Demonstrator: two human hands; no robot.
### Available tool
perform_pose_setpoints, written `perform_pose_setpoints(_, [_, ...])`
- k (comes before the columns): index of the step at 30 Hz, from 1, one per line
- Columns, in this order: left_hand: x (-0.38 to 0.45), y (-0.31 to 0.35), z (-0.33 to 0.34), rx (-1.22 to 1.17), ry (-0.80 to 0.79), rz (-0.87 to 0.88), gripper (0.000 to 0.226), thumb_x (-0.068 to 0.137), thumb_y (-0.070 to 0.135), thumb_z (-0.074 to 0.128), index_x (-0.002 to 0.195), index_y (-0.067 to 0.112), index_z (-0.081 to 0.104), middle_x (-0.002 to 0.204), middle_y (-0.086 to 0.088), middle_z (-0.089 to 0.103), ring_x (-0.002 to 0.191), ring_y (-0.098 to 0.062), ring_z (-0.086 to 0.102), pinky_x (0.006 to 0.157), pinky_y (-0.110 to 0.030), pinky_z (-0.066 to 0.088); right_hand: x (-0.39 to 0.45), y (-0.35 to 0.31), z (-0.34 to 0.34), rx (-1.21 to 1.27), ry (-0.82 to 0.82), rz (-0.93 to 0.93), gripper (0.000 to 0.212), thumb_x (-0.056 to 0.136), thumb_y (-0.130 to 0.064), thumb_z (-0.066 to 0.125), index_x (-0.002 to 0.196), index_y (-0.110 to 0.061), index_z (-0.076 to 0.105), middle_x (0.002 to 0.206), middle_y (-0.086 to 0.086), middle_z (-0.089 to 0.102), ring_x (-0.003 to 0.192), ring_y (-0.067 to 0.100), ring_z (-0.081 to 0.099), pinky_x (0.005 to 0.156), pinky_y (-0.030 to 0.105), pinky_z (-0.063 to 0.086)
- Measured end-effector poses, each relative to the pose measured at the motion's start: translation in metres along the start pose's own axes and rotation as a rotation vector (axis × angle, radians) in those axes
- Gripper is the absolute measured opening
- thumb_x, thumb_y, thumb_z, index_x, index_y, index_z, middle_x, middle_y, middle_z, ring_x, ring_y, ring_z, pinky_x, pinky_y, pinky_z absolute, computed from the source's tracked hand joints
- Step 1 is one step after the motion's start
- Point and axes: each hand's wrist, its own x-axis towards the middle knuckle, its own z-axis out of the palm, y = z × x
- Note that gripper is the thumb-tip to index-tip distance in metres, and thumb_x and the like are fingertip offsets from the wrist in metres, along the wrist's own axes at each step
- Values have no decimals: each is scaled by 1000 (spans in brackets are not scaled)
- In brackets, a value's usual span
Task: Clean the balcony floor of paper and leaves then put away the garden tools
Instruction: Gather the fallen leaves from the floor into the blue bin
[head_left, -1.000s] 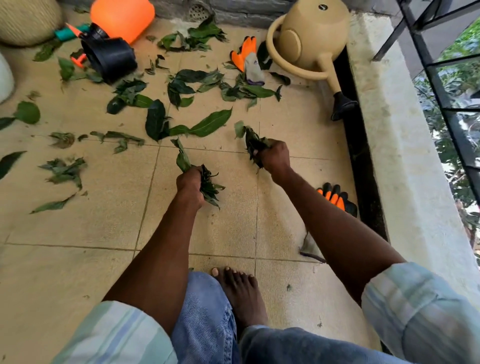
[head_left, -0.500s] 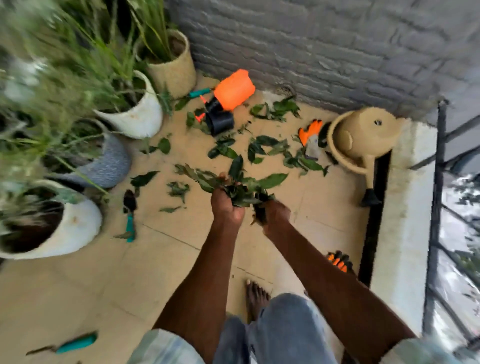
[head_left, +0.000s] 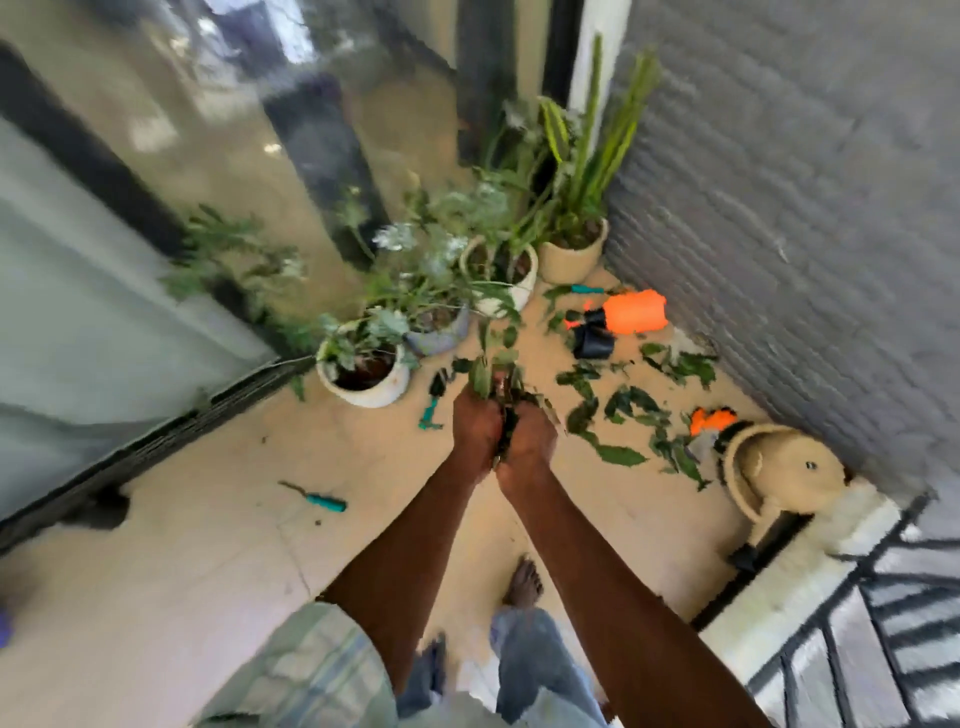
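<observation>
Floor: beige tile, leaves scattered | wall: grey, blurred | left hand, right hand: grip closed on leaf bunch

The floor is smooth, faintly glossy beige tile, and the wall on the right is rough, matt grey brick. The orange sprayer and beige watering can look like smooth plastic; the near sleeve is striped cloth.

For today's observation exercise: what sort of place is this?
Probably a home balcony: potted plants on a tiled floor, a metal railing at its edge, a watering can by the wall.
</observation>
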Motion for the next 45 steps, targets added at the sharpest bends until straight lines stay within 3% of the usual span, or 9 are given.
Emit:
perform_pose_setpoints(4, [-48,42,-80,51,136,39,12,92,18,60,98,18,70,86,1,74,80,-15,69,65,-28,56,-76,38,45,-3,-224,38,27,90,-32,55,94,-13,73,101,9,73,95,24,67,86,36,52])
perform_pose_setpoints(7, [-75,55,-155,-107,225,19,14,95,13,56,93,20,68,81,5,71,74,-9,66,57,-20,50,-118,85,81,-175,-314,-10,21,94,-26,58,87,-12,72,91,7,72,83,20,66,77,32,52])
perform_pose_setpoints(15, [-170,46,-384,-872,372,167,54,100,52,37,128,13,61,121,-7,68,109,-19,64,101,-31,46,-257,260,160,-583,-703,-160,25,88,-10,55,87,-25,75,92,-4,73,92,19,68,89,36,55])
perform_pose_setpoints(18, [-204,29,-460,-900,540,171,59,100,56,33,126,12,62,124,-12,66,102,-19,67,87,-29,52,-310,327,174,-677,-828,-154,29,89,-8,54,108,-17,73,102,-1,71,97,20,67,93,37,54])
perform_pose_setpoints(21, [-236,6,-526,-798,749,94,45,101,40,42,123,6,62,102,-11,71,86,-20,67,70,-28,53,-357,391,180,-787,-961,-111,22,88,-16,55,84,-27,74,89,-4,72,91,21,68,92,40,54])
perform_pose_setpoints(26, [-275,-14,-602,-860,891,170,38,102,28,41,139,22,48,118,-10,67,94,-21,66,83,-34,54,-404,466,193,-912,-1121,18,25,79,-45,61,88,-27,76,96,2,75,96,23,69,97,45,51])
perform_pose_setpoints(33, [-285,-26,-684,-1001,1009,178,23,84,29,62,99,16,73,89,-9,65,88,-23,59,77,-35,47,-448,533,233,-1018,-1198,119,20,79,-40,72,86,-23,77,93,3,75,92,22,70,90,42,55])
perform_pose_setpoints(39, [-261,-9,-775,-1272,960,284,71,88,68,45,130,11,58,120,-11,61,108,-27,59,99,-36,45,-471,594,310,-999,-1204,311,10,79,-12,74,88,-8,74,90,12,74,86,27,72,84,38,57])
perform_pose_setpoints(45, [-215,32,-856,-1175,998,334,57,97,60,33,79,17,66,77,-6,63,76,-19,63,76,-30,47,-488,636,410,-1090,-1174,224,16,76,8,61,84,-3,70,72,11,70,61,23,65,63,28,54])
